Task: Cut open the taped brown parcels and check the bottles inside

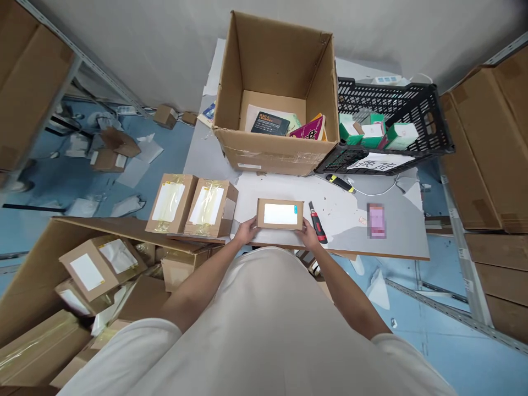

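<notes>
Between my two hands is a small cardboard box with a white label on its top face, at the front of the table. My left hand grips its left end, and my right hand grips the right end. Close by my right hand lies a red and black box cutter, its tip pointing away from me. To the left of my left hand stand two taped cardboard boxes, a nearer one and one farther left, each with a white label.
A tall open carton with several books stands at the back. Right of it is a black plastic crate with green-white boxes. A yellow-black cutter and a blurred pink object lie on the table. A large carton of parcels sits lower left.
</notes>
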`<state>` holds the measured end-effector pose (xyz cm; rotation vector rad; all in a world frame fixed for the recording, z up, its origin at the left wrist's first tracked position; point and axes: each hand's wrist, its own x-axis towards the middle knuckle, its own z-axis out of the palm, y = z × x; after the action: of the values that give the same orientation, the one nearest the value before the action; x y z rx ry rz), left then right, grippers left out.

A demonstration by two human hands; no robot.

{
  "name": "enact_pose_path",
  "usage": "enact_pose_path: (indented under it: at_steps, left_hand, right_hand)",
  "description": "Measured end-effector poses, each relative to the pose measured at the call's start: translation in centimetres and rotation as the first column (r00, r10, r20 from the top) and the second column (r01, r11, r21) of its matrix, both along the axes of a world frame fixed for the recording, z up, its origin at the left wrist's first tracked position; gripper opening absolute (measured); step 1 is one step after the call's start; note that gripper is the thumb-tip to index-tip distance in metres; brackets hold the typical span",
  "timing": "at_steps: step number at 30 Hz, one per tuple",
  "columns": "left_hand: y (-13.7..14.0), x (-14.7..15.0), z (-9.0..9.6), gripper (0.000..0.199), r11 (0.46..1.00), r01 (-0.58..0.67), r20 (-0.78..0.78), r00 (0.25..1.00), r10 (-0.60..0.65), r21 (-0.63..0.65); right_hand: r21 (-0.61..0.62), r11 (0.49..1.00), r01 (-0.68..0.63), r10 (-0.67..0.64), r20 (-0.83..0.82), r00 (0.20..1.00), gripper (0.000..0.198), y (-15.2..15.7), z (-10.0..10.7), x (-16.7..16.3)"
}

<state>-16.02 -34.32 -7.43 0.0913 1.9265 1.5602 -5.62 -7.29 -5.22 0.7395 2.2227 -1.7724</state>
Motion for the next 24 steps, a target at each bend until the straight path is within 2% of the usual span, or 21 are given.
enact_pose_path:
  at_steps: [3,6,9,11,14,19,21,22,24]
  left_hand:
    - [0.3,-0.1,1.0,0.067,0.999,0.001,-0.069,0.998,-0.004,-0.035]
    - [0.5,-0.4,2.7,0.054,0.988,-0.007,-0.197,0.98,-0.024,-0.156]
    - [1.0,-1.2,4.8,0.044,0.95,-0.057,-0.307,0.951,-0.042,-0.306]
    - [1.5,-1.9,5.9,0.042,0.912,-0.08,-0.335,0.94,-0.065,-0.401]
    - [2.1,-2.7,6.7,0.043,0.874,-0.066,-0.315,0.944,-0.102,-0.482]
    - [2.5,-2.7,6.7,0.045,0.864,-0.031,-0.307,0.941,-0.144,-0.503]
    - [2.6,-2.4,6.8,0.049,0.861,-0.025,-0.305,0.94,-0.152,-0.508]
    - [2.7,-2.3,6.8,0.05,0.86,-0.028,-0.3,0.943,-0.147,-0.509]
    - [2.7,-2.1,7.0,0.051,0.858,-0.036,-0.282,0.951,-0.128,-0.512]
  right_hand:
    - [0.073,0.997,-0.036,0.038,-0.018,0.999,0.066,0.0,0.9,-0.1]
    - [0.231,0.966,-0.114,0.123,-0.025,0.992,0.053,0.6,2.4,-0.5]
    - [0.444,0.878,-0.179,0.199,0.001,0.98,0.042,0.9,4.1,-1.7]
    - [0.524,0.823,-0.219,0.226,0.051,0.973,0.044,0.8,4.9,-2.8]
    - [0.548,0.798,-0.25,0.23,0.108,0.967,0.052,0.4,5.4,-4.2]
    - [0.527,0.813,-0.248,0.221,0.116,0.968,0.053,0.9,4.6,-4.4]
    - [0.552,0.808,-0.204,0.169,0.115,0.979,0.051,1.8,4.2,-3.7]
    - [0.583,0.795,-0.169,0.121,0.12,0.985,0.048,2.3,3.9,-3.2]
    - [0.673,0.727,-0.132,0.008,0.184,0.983,0.039,3.3,3.5,-2.1]
